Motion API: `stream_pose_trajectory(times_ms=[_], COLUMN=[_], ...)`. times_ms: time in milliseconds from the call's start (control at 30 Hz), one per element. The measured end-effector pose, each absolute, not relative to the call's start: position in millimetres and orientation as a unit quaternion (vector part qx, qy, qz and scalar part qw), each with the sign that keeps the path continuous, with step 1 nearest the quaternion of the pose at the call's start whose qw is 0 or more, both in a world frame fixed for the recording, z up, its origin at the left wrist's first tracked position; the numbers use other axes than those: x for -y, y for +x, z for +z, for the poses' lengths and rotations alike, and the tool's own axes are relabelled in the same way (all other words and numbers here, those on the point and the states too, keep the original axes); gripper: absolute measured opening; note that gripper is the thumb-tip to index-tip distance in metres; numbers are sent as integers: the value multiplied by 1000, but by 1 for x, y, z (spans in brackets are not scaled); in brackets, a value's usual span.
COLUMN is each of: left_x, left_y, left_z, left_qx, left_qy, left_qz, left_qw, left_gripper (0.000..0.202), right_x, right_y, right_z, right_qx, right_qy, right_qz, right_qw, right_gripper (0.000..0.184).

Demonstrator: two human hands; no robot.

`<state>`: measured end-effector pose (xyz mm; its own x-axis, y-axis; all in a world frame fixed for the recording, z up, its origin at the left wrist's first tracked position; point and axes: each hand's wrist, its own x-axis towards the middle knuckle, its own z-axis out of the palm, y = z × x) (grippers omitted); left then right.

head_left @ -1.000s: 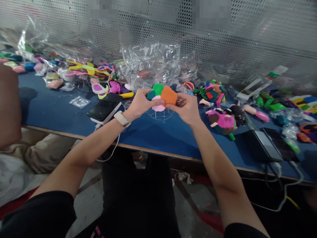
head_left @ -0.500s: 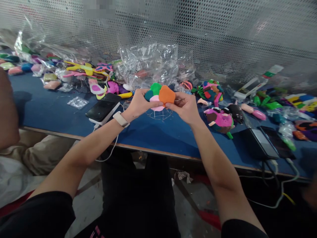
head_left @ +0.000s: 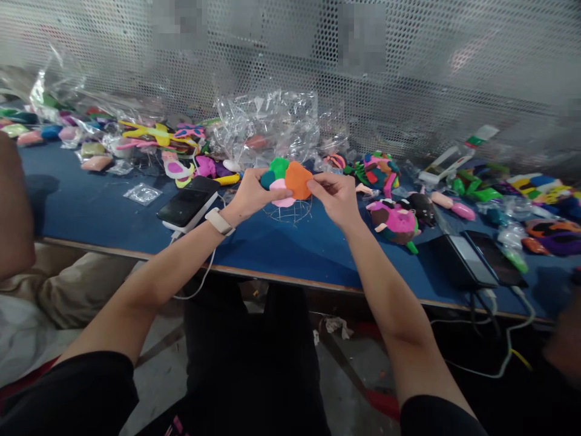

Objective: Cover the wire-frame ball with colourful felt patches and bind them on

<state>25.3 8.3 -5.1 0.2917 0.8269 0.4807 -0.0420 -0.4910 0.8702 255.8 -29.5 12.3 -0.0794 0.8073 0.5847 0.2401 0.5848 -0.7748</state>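
Both my hands hold up a clay model made of orange, green, teal and pink patches on a wire frame, just above the blue table. My left hand, with a white watch on its wrist, grips the model's left side, thumb on the pink patch. My right hand pinches the edge of the orange patch with closed fingers.
A phone on a white power bank lies left of my hands. Crumpled clear plastic and many coloured clay figures crowd the back and right. Two dark phones with cables lie at right. Another person's arm is at far left.
The model and both hands have shifted slightly left and down in view. My right thumb and fingers have moved along the orange patch's edge.
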Motion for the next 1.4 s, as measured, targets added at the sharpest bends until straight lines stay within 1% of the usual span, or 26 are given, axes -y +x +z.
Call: stream_pose_trajectory(times_ms=[133, 400, 667, 800, 867, 933, 1000, 1100, 1133, 1200, 1300, 1400], left_x=[-7, -8, -3, -2, -1, -1, 0, 1, 2, 2, 1, 1], left_y=[24, 22, 21, 20, 20, 21, 22, 23, 23, 23, 24, 24], left_z=[-3, -5, -4, -4, -4, -5, -5, -5, -6, -6, -8, -8], left_qx=[-275, -266, -264, -266, -271, -277, -278, -274, -273, -273, -274, -284], left_qy=[713, 729, 765, 774, 774, 773, 772, 777, 779, 779, 776, 781], left_qz=[521, 538, 506, 485, 482, 480, 477, 468, 465, 462, 465, 470], left_qw=[380, 330, 299, 308, 308, 310, 314, 318, 320, 323, 325, 298], left_gripper=[37, 40, 42, 39, 38, 36, 35, 38, 41, 45, 44, 48], right_x=[28, 27, 32, 31, 33, 36, 40, 46, 46, 47, 46, 45], right_y=[255, 256, 251, 252, 253, 253, 253, 253, 253, 253, 254, 253], right_z=[11, 11, 16, 16, 16, 17, 19, 20, 20, 19, 18, 17], right_qx=[668, 672, 660, 665, 660, 656, 674, 725, 735, 747, 756, 754], right_qy=[-375, -385, -369, -382, -396, -398, -376, -330, -321, -313, -326, -348], right_qz=[308, 281, 279, 296, 271, 205, 124, 43, 24, -5, -23, -26], right_qw=[565, 567, 592, 570, 578, 607, 624, 603, 597, 587, 568, 556], right_gripper=[65, 56, 51, 54, 55, 50, 37, 9, 4, 6, 9, 10])
